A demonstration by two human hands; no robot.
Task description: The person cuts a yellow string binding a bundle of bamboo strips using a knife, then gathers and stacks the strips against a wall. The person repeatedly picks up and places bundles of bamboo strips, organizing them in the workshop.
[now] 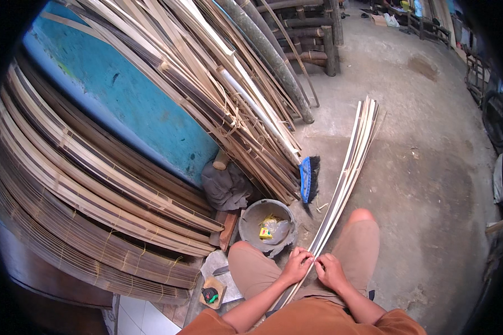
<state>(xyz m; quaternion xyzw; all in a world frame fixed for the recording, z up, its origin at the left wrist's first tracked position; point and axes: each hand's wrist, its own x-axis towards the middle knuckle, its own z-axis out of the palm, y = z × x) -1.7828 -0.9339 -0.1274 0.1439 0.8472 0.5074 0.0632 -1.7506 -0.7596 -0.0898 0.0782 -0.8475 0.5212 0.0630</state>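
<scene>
- Over the lap, between the spread knees, a long bundle of pale and dark strips [341,187] runs under both hands, its long axis slanting from lower left up and away to the right
- The left hand [298,266] meets it from the left, fingers bent and tips pinching the strips; the right hand [331,272] does the same from the right (exactly which strip each pinches is too small to tell)
- Their fingertips nearly meet on the bundle, so neither hand is clearly nearer
- Most of the length lies ahead of the hands, fanning a little at the far end above the floor [425,195]; the short near part runs back inside the left forearm
- Left of the bundle are a grey basin [246,231] and a blue broom head [305,180]
</scene>
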